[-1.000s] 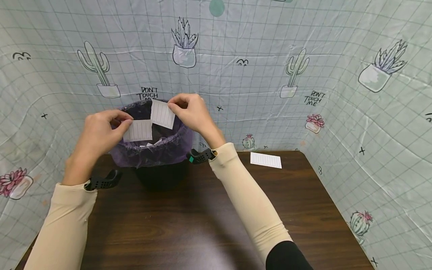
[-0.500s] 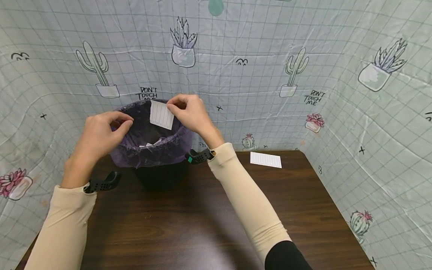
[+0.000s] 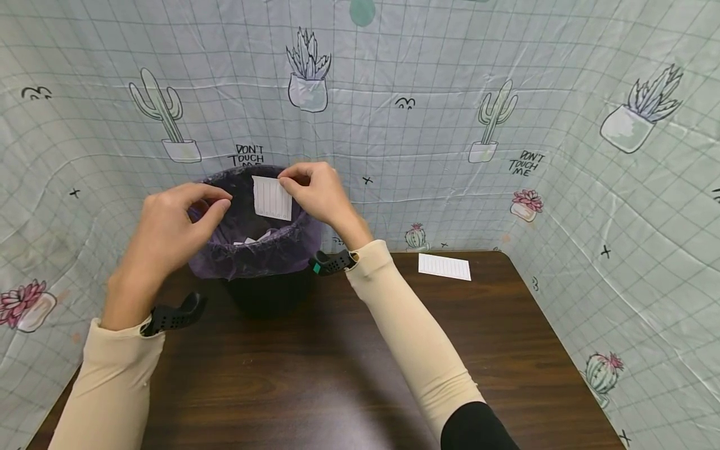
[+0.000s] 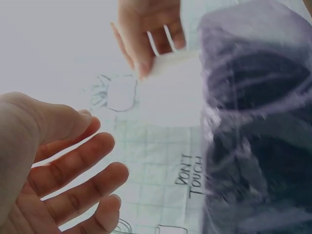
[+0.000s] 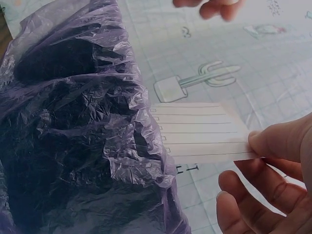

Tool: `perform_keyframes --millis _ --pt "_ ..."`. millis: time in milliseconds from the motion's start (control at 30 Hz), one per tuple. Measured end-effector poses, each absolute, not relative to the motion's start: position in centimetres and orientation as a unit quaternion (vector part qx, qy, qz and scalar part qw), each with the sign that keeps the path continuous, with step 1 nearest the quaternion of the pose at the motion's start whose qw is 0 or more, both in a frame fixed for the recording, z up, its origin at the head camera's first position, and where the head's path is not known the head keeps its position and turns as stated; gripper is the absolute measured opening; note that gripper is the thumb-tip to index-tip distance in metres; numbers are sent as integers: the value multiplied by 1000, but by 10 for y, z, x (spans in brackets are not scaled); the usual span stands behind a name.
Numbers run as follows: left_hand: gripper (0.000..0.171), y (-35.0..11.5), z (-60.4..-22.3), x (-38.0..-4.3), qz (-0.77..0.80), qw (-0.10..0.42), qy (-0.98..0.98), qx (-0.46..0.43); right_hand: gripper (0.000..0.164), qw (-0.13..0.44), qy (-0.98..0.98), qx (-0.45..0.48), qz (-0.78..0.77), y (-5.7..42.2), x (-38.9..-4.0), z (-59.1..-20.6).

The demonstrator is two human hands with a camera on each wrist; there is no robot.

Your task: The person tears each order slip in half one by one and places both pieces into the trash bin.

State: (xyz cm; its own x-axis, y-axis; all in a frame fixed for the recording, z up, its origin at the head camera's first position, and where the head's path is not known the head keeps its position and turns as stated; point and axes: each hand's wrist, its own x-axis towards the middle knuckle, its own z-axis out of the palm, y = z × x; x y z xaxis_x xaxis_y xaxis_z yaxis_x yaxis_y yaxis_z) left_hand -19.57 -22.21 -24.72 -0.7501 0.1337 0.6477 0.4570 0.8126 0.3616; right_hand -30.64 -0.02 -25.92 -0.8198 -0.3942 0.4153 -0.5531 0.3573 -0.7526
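Observation:
My right hand (image 3: 322, 192) pinches a torn piece of lined paper (image 3: 272, 199) by its upper corner, between thumb and index finger. The piece hangs over the mouth of a black trash bin (image 3: 270, 292) lined with a purple plastic bag (image 3: 253, 259). In the right wrist view the lined paper (image 5: 195, 131) shows ruled lines and small boxes along one edge. My left hand (image 3: 174, 219) hovers at the bin's left side, thumb and fingers relaxed and apart, holding nothing. Some white paper scraps (image 3: 252, 239) show inside the bag.
A whole lined sheet (image 3: 444, 267) lies at the back right of the brown wooden table (image 3: 337, 362). Behind and at both sides hangs a white grid-patterned cloth (image 3: 394, 137) with cactus drawings, close behind the bin.
My left hand has let go of its paper piece, which is gone from view, and its fingers have shifted slightly right. The right hand's piece has swung straighter and a little lower.

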Motion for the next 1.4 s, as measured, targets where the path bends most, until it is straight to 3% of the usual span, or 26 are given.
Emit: perform_keyframes --millis 367,600,867,1400 --pt "12 -208 -244 -175 -266 332 -886 -184 23 69 -814 303 491 -1 -306 -263" --pt "14 -193 -259 -166 -317 359 -853 -206 26 90 -818 279 496 33 -319 -283" --pt "21 -176 -297 -152 -428 365 -800 -209 36 108 -858 181 469 112 -339 -335" --pt "23 -162 -369 -146 -537 337 -751 -183 44 -2 -916 19 401 242 -329 -462"
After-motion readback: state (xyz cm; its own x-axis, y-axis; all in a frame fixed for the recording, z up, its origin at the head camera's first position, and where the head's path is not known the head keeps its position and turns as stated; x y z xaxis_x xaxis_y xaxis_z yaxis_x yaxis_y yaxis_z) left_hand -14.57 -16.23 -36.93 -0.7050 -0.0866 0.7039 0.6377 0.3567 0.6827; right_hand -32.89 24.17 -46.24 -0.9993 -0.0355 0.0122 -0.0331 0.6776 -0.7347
